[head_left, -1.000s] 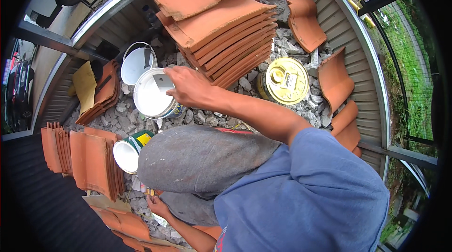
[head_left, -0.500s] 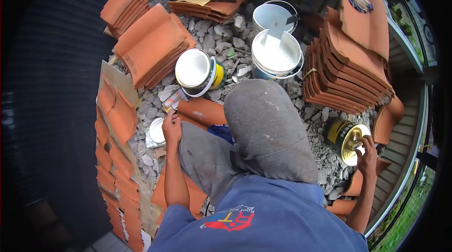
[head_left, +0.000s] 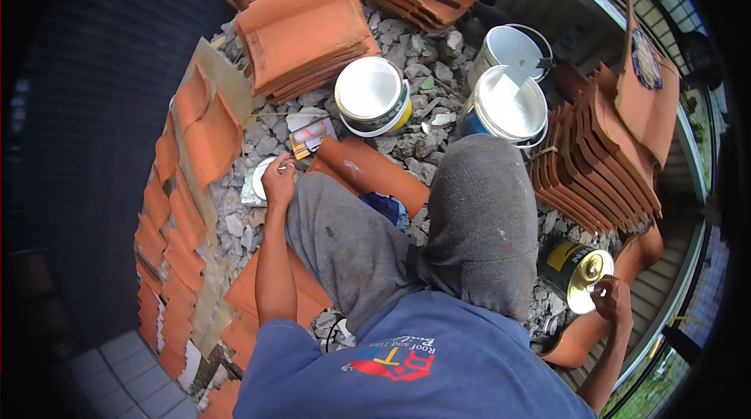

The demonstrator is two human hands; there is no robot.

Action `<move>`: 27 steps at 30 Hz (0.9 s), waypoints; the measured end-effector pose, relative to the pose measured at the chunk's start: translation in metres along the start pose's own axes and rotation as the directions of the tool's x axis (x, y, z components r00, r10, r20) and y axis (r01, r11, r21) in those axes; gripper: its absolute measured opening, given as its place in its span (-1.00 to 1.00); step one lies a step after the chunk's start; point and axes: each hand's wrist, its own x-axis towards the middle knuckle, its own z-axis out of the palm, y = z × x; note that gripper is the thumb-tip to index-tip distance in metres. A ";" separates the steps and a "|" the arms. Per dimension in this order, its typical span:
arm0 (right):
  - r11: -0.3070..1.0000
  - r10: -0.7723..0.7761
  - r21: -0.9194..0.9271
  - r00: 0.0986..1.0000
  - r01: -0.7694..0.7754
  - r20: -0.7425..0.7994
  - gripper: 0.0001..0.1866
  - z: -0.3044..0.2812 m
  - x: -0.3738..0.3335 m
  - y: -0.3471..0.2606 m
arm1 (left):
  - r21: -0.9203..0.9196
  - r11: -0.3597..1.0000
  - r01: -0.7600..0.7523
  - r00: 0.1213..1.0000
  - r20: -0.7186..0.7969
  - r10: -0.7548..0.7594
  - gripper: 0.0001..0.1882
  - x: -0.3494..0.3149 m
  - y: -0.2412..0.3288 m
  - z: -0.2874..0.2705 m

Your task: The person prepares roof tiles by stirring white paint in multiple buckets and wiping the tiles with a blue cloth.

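My left hand (head_left: 278, 180) is closed, its fingers pinched beside a round white lid or tub (head_left: 261, 175). What they hold, if anything, is too small to name. Close above lies a small yellow-and-pink pack (head_left: 312, 137). On the right, my right hand (head_left: 613, 298) has its fingers curled at the lower edge of a tin's gold end. The dark-and-yellow tin (head_left: 562, 258) lies tilted on the rubble, its round cap (head_left: 594, 266) showing. Anything inside those fingers is hidden.
An open white bucket (head_left: 368, 90) stands ahead, and two pails (head_left: 512, 106) stand right of it, a flat pale tool in the nearer one. Stacked roof tiles rise left (head_left: 305, 28) and right (head_left: 594, 153). Broken rubble (head_left: 422, 67) covers the ground; more tiles (head_left: 210, 137) line the left edge.
The view has turned, shifting the buckets and tile stacks to the right. My right hand has moved from the middle of the tin's gold end to its lower edge. My left hand stays beside the white lid.
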 end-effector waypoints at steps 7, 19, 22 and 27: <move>0.998 0.004 0.069 0.998 0.000 -0.056 -0.88 0.018 -0.013 0.017 | 0.137 0.803 0.580 0.800 -0.278 -0.531 -0.68 0.028 -0.134 -0.133; 0.965 0.196 0.173 0.980 -0.200 0.038 -0.72 -0.002 -0.017 -0.012 | -0.330 0.549 0.768 0.521 -0.176 -0.835 -0.61 0.024 -0.207 -0.057; 0.928 0.297 0.224 0.954 -0.299 0.044 -0.69 -0.002 -0.018 -0.013 | -0.407 0.499 0.765 0.483 -0.148 -0.863 -0.59 0.026 -0.214 -0.058; 0.959 0.283 -0.002 0.958 -0.283 -0.043 -0.71 -0.030 -0.020 -0.040 | -0.439 0.450 0.777 0.411 -0.186 -0.892 -0.66 0.015 -0.186 -0.026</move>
